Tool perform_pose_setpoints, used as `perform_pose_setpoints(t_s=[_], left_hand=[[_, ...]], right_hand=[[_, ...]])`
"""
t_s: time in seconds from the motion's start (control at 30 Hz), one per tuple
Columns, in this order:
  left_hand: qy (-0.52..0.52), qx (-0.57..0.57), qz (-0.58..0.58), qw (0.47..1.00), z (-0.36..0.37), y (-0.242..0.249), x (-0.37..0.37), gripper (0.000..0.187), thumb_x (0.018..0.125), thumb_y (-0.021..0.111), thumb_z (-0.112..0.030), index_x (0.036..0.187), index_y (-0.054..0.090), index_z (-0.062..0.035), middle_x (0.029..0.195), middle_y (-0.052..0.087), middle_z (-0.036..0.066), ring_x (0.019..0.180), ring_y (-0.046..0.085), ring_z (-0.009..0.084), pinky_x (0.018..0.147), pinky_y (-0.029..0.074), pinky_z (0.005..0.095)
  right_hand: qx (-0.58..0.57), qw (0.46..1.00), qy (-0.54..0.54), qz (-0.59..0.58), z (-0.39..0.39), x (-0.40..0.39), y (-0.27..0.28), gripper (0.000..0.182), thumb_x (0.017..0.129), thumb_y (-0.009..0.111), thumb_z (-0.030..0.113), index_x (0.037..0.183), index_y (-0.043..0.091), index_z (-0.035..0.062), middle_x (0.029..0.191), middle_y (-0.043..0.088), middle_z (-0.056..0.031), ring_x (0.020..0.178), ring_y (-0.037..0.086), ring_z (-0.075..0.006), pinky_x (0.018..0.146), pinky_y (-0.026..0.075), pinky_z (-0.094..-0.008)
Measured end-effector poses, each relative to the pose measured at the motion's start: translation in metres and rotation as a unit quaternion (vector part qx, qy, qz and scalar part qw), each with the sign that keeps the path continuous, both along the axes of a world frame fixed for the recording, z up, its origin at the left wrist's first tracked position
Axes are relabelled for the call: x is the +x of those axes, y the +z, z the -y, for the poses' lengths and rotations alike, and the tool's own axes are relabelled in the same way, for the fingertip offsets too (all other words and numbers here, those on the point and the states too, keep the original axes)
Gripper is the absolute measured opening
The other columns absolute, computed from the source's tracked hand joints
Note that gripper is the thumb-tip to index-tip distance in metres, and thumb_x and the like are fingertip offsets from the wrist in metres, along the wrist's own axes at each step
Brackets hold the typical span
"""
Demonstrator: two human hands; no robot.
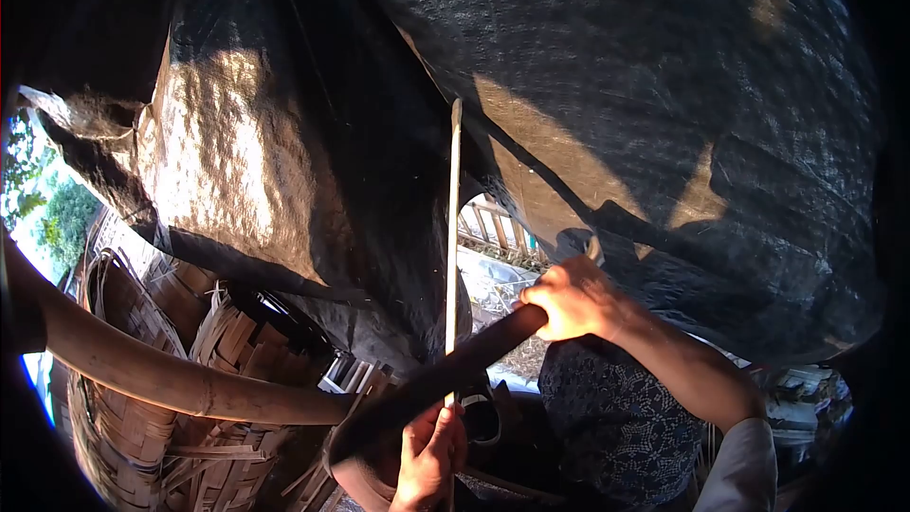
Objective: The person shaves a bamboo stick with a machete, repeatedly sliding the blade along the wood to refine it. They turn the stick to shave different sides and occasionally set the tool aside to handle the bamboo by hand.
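Note:
My left hand (431,455), low in the middle of the head view, pinches a long, thin, pale bamboo strip (454,228) near its lower end. The strip stands almost upright, its top against the dark tarp. My right hand (573,299) is closed around the upper end of a thick dark bar (445,370), which slants down to the left and crosses the strip just above my left hand. A small curved piece (594,248) shows above the right fist. I cannot tell what kind of tool the bar is.
Dark plastic tarp (664,57) hangs across the top and right. A bent bamboo pole (190,379) runs in from the left, in front of woven bamboo baskets (123,398). Patterned cloth (616,417) covers a leg below my right hand. A wooden fence (498,223) shows through a gap.

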State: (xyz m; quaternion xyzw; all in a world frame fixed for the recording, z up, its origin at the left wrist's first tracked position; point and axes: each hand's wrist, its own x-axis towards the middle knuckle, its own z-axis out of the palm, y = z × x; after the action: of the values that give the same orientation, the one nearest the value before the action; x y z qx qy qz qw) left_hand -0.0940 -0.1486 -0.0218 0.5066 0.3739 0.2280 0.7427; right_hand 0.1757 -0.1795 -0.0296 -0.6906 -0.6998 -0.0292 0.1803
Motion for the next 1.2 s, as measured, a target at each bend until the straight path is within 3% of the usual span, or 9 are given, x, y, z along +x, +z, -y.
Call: perform_pose_setpoints(t_s=[0.1, 0.3, 0.37, 0.43, 0.63, 0.73, 0.97, 1.07, 1.2], left_hand=[[-0.078, 0.068, -0.043, 0.994, -0.005, -0.022, -0.014, 0.027, 0.093, 0.046, -0.026, 0.077, 0.052, -0.0041, 0.051, 0.044, 0.0, 0.039, 0.036, 0.0069, 0.037, 0.027, 0.0214], [-0.029, 0.063, -0.015, 0.998, 0.004, -0.004, -0.003, 0.026, 0.093, 0.046, -0.025, 0.085, 0.053, -0.0021, 0.052, 0.04, -0.003, 0.04, 0.034, 0.0049, 0.037, 0.025, 0.0198], [-0.013, 0.016, 0.03, 0.999, 0.004, 0.006, 0.002, 0.026, 0.094, 0.046, -0.025, 0.091, 0.054, -0.0006, 0.052, 0.04, -0.004, 0.04, 0.034, 0.0038, 0.037, 0.025, 0.0189], [-0.017, 0.026, 0.011, 0.999, 0.001, 0.003, 0.0, 0.029, 0.094, 0.045, -0.025, 0.103, 0.052, 0.0016, 0.053, 0.039, -0.005, 0.041, 0.033, 0.0021, 0.037, 0.024, 0.0178], [-0.009, -0.035, 0.015, 0.999, 0.0, 0.005, 0.0, 0.032, 0.094, 0.045, -0.028, 0.103, 0.053, 0.0013, 0.054, 0.039, -0.005, 0.041, 0.033, 0.0026, 0.037, 0.023, 0.0184], [-0.007, -0.046, 0.028, 0.999, 0.0, 0.005, 0.0, 0.034, 0.094, 0.044, -0.03, 0.103, 0.054, 0.0008, 0.055, 0.039, -0.004, 0.042, 0.034, 0.0033, 0.037, 0.024, 0.019], [-0.064, 0.089, -0.022, 0.994, 0.01, -0.01, 0.003, 0.029, 0.095, 0.042, -0.026, 0.103, 0.053, -0.0005, 0.061, 0.042, -0.003, 0.051, 0.038, 0.0042, 0.046, 0.03, 0.0189], [-0.085, 0.16, -0.067, 0.981, 0.016, -0.019, 0.0, 0.021, 0.093, 0.043, -0.013, 0.109, 0.047, -0.0004, 0.065, 0.044, -0.002, 0.055, 0.036, 0.0042, 0.051, 0.03, 0.019], [-0.11, 0.281, -0.093, 0.949, 0.012, -0.015, -0.002, 0.033, 0.091, 0.042, -0.006, 0.122, 0.035, 0.0032, 0.058, 0.045, 0.004, 0.048, 0.041, 0.0085, 0.046, 0.033, 0.0234]], right_hand=[[-0.076, 0.996, 0.026, 0.041, -0.002, -0.02, 0.021, 0.031, 0.055, 0.071, 0.028, 0.081, 0.065, 0.013, 0.067, 0.063, -0.0072, 0.059, 0.062, -0.0226, 0.053, 0.049, -0.0357], [0.054, 0.998, 0.025, -0.024, -0.005, -0.011, 0.01, 0.027, 0.058, 0.07, 0.025, 0.083, 0.069, 0.0161, 0.065, 0.064, -0.0079, 0.058, 0.063, -0.0232, 0.054, 0.05, -0.0332], [-0.022, 0.989, -0.118, -0.09, -0.004, -0.011, 0.031, 0.024, 0.062, 0.067, 0.023, 0.083, 0.068, 0.0136, 0.065, 0.064, -0.0096, 0.059, 0.063, -0.0251, 0.056, 0.051, -0.0347], [0.002, 0.943, -0.26, -0.206, -0.012, 0.0, 0.019, 0.022, 0.071, 0.061, 0.023, 0.076, 0.063, 0.0016, 0.064, 0.061, -0.0158, 0.059, 0.063, -0.0284, 0.056, 0.049, -0.0365], [-0.014, 0.923, -0.266, -0.279, -0.01, 0.006, 0.007, 0.027, 0.079, 0.057, 0.022, 0.073, 0.06, -0.0043, 0.058, 0.057, -0.0185, 0.056, 0.062, -0.0301, 0.049, 0.045, -0.037], [-0.019, 0.947, -0.234, -0.22, -0.005, 0.005, 0.012, 0.026, 0.078, 0.057, 0.024, 0.074, 0.061, -0.0017, 0.056, 0.056, -0.018, 0.054, 0.061, -0.0303, 0.048, 0.046, -0.0373], [-0.082, 0.993, 0.088, 0.016, -0.003, -0.018, 0.015, 0.023, 0.06, 0.067, 0.022, 0.078, 0.064, 0.0081, 0.068, 0.061, -0.0134, 0.064, 0.063, -0.0286, 0.059, 0.05, -0.0387], [-0.106, 0.991, 0.083, -0.012, -0.006, -0.033, 0.022, 0.021, 0.06, 0.068, 0.023, 0.075, 0.064, 0.009, 0.069, 0.061, -0.0144, 0.066, 0.063, -0.0306, 0.059, 0.05, -0.0405], [-0.054, 0.994, 0.062, -0.078, -0.008, -0.02, 0.01, 0.027, 0.06, 0.068, 0.023, 0.085, 0.067, 0.0136, 0.076, 0.064, -0.0117, 0.069, 0.063, -0.0292, 0.062, 0.05, -0.0386]])
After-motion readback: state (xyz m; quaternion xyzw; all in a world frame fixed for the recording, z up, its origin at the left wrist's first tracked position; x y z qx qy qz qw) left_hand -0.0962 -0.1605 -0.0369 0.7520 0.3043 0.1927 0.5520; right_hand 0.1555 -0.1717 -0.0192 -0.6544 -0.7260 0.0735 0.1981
